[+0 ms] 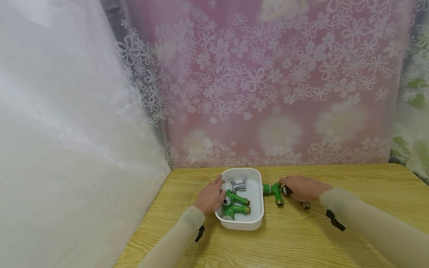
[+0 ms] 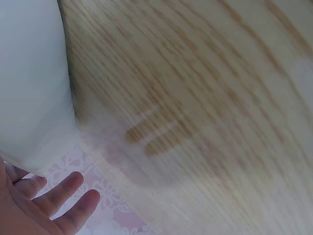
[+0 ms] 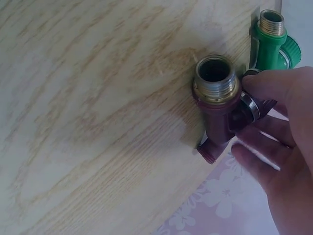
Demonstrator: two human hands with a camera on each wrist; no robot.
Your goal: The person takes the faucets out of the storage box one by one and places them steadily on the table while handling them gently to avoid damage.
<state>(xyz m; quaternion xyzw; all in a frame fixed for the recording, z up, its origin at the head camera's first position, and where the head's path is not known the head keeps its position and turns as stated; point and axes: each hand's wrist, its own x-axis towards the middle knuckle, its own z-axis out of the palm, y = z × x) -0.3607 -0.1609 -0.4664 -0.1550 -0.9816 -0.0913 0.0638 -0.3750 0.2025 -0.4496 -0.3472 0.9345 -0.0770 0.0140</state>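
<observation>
A white tub [image 1: 259,224] stands on the table. My left hand [image 1: 210,196] rests at its left rim, and in the left wrist view its fingers [image 2: 58,195] extend loosely beside the tub wall. Two green taps [image 1: 237,209] with brass threaded ends and a chrome tap [image 1: 239,185] lie inside the tub. Right of it, my right hand [image 1: 303,188] holds a dark maroon tap [image 3: 217,115] by its black side part, between thumb and fingers. The maroon tap has a brass threaded end. Another green tap [image 1: 276,193] lies between the tub and my right hand.
The wooden table [image 1: 285,245] carries everything. A pink flowered curtain [image 1: 268,111] hangs behind its far edge. White sheeting [image 1: 73,141] hangs along the left side.
</observation>
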